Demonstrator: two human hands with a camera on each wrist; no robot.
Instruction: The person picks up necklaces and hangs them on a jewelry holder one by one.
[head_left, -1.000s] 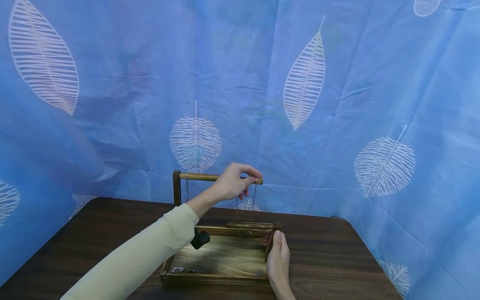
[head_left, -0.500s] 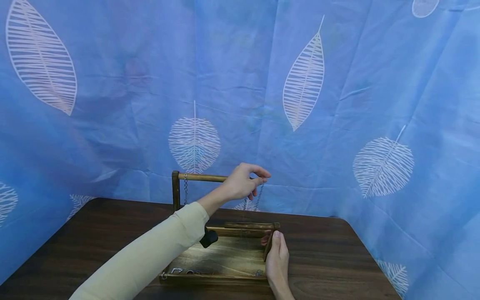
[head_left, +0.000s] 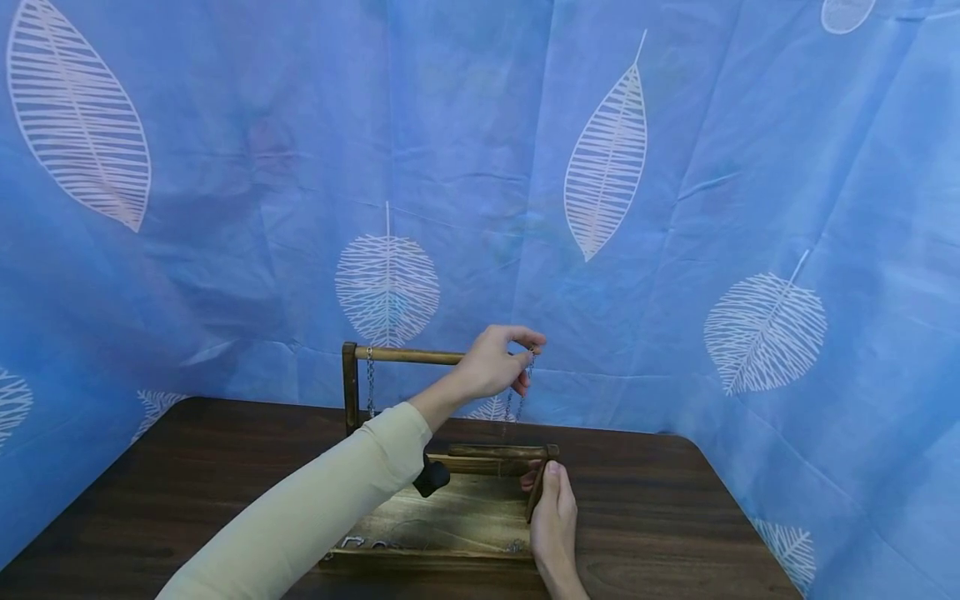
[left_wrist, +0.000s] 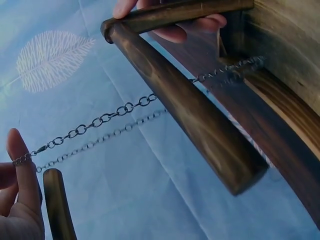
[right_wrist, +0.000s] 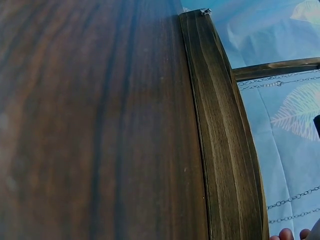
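A dark wooden jewelry stand has an upper bar, a lower bar and a tray base. My left hand pinches a silver chain necklace between thumb and fingers near the upper bar's free end. Two strands run from those fingers in the left wrist view, passing the lower bar toward the tray. In the head view my right hand grips the short right post, which carries the lower bar. Another chain hangs at the upper bar's left end, beside the tall left post.
Small metal jewelry pieces lie along the tray's front edge. The stand rests on a dark wood-grain table. Behind it hangs a blue curtain with white leaf prints. A black wrist camera hangs under my left sleeve.
My left hand has slid right along the upper bar, bringing the pinched necklace to the bar's free end and beyond it. The right hand keeps its grip on the post.
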